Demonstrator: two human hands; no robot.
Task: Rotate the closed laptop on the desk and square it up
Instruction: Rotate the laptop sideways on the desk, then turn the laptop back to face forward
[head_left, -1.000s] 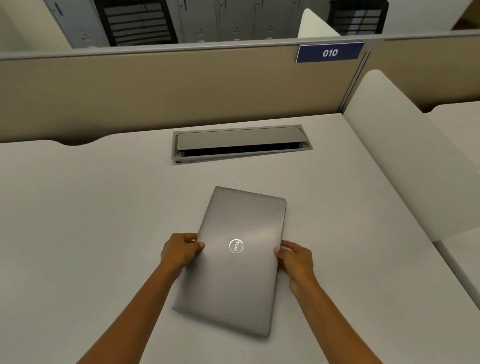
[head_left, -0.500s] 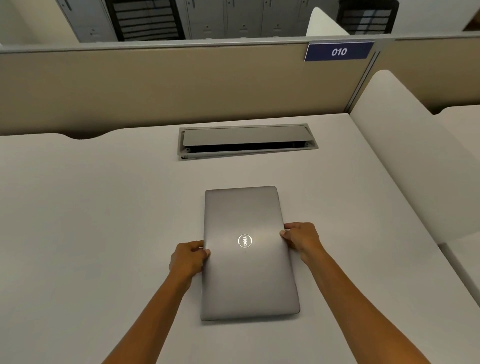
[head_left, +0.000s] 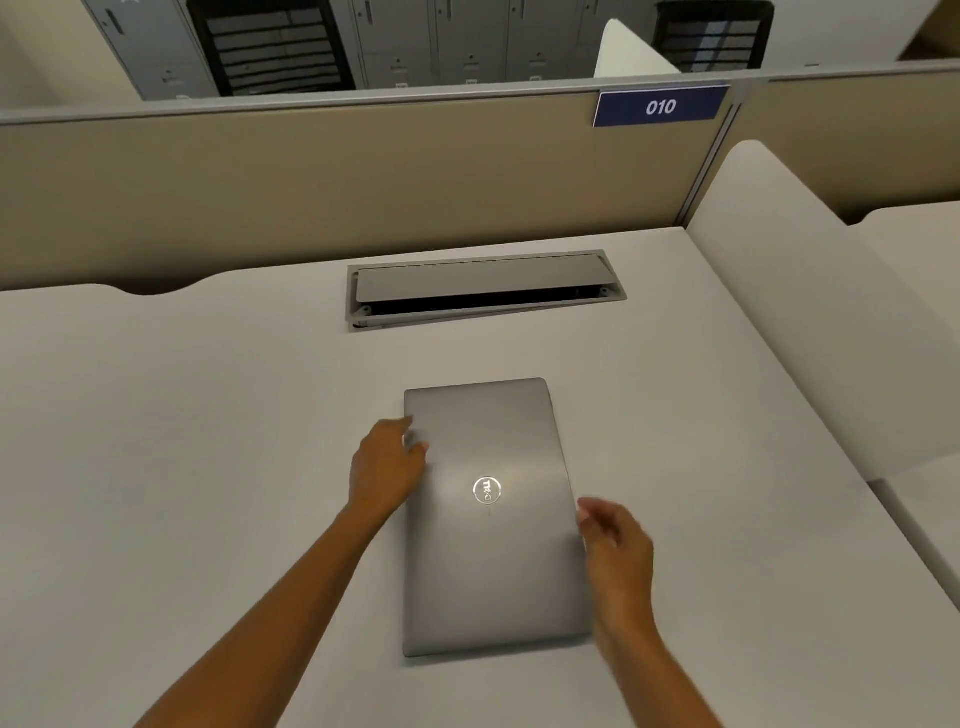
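Both forearms extended forward, left hand (head_left: 385, 467) ahead with fingers loosely curled, right hand (head_left: 615, 545) half-open, blurred.

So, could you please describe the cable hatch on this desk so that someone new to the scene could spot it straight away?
Start at the beige partition wall behind the pale desk. Just in front of it, set into the desktop beyond the closed laptop, is the cable hatch. It is a long grey framed rectangle, and its flap stands ajar over a dark slot.

Closed laptop (head_left: 493, 519) flat on desk (head_left: 208, 441), short edge nearest; left hand (head_left: 387, 467) touching left edge, right hand (head_left: 615, 545) beside right edge.
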